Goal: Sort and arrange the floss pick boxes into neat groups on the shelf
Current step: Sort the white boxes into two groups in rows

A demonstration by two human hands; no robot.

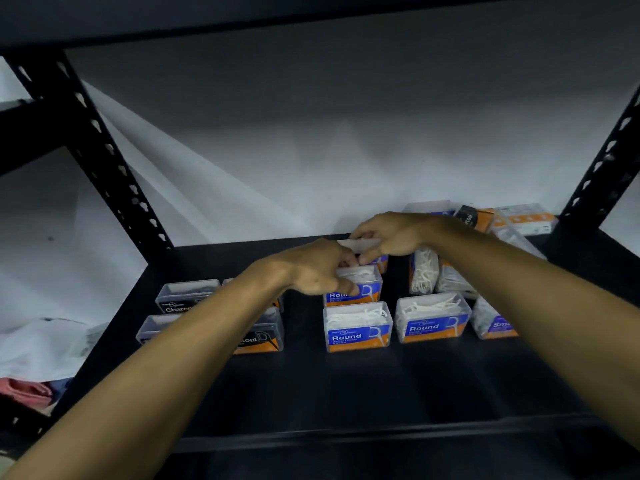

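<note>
Head view shows both hands busy at the blue "Round" floss boxes in the middle of the dark shelf (346, 393). The left hand (313, 271) has its fingers curled round the second blue box (360, 287), which sits just behind the front blue box (358, 327). The right hand (389, 235) pinches the top edge of a third box (367, 247) behind that one, thumb and fingers on its clear lid. Most of that box is hidden by the hands.

Things could go wrong here, I think. The boxes are smooth and packed close, so a push on one could shove its neighbour out of line. A pinch on only the lid could slip, or pop the lid so the white picks spill. The right arm also reaches over the messy pile (450, 271) on the right, and could knock it.

The blue boxes lie with their long side running left to right, labels facing the person. Another blue box (433, 317) sits beside the front one, turned a little. The black charcoal boxes (187, 296) on the left lie the same way
</note>
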